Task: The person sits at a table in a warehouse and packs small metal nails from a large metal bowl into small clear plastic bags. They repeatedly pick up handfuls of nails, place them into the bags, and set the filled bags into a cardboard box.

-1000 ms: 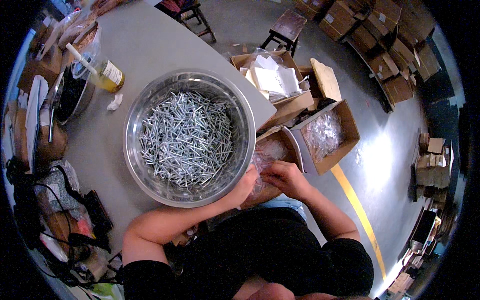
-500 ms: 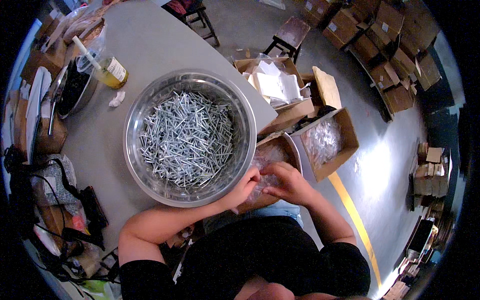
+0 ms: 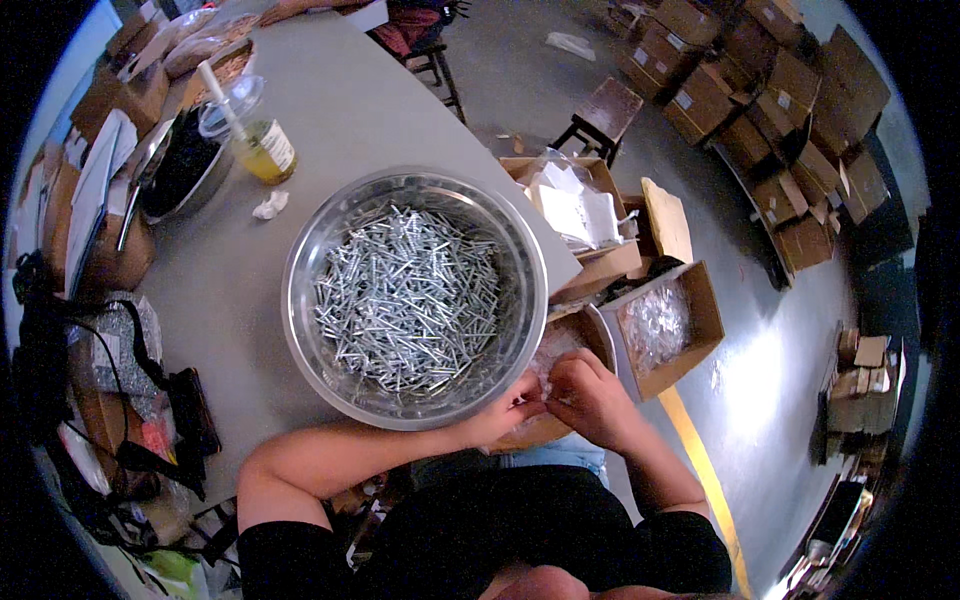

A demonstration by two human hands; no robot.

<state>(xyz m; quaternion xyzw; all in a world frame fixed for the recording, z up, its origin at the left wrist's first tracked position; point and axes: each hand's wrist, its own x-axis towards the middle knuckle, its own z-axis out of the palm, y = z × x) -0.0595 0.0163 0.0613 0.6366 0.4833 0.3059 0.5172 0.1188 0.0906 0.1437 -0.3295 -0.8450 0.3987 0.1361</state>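
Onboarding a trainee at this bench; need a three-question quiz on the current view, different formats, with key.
1. What does the metal bowl hold?
2. Which side of the bowl is the drink cup on in this picture: A) left, B) right?
3. True or false: the left hand and right hand are close together, beside clear plastic.

Key: 1. Slim silvery metal pieces. 2. A. 3. True.

Beyond the fingers, a wooden stool is standing on the grey floor; rightward of them, light is glaring beside a yellow line.
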